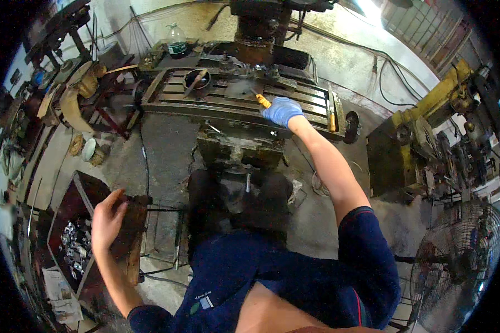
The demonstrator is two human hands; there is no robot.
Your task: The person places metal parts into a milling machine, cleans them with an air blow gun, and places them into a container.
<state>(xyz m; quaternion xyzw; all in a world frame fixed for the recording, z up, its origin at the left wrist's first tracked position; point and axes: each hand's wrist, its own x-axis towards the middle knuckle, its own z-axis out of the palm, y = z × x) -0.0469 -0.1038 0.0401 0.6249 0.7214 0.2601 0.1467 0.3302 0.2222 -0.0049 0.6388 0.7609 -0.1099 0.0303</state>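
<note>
My right hand point(283, 111), in a blue glove, is closed around an orange-handled tool point(263, 101) over the slotted machine table point(216, 106). The tool's thin tip points forward and left, toward a blurred spot on the table; I cannot make out its exact kind. My bare left hand point(108, 219) hangs at the lower left with its fingers apart, holding nothing. It is beside a dark box point(86, 191) that contains several small shiny metal parts point(76, 247). A round dark pot point(198, 83), with a flat stick-like piece across it, stands on the table's left half.
A long yellow-handled tool point(331, 114) lies at the table's right end, near a handwheel point(352, 126). The machine column point(255, 33) rises behind, with a clear jug point(176, 41) to its left. A yellow machine point(397, 139) and a caged fan point(455, 261) stand at right.
</note>
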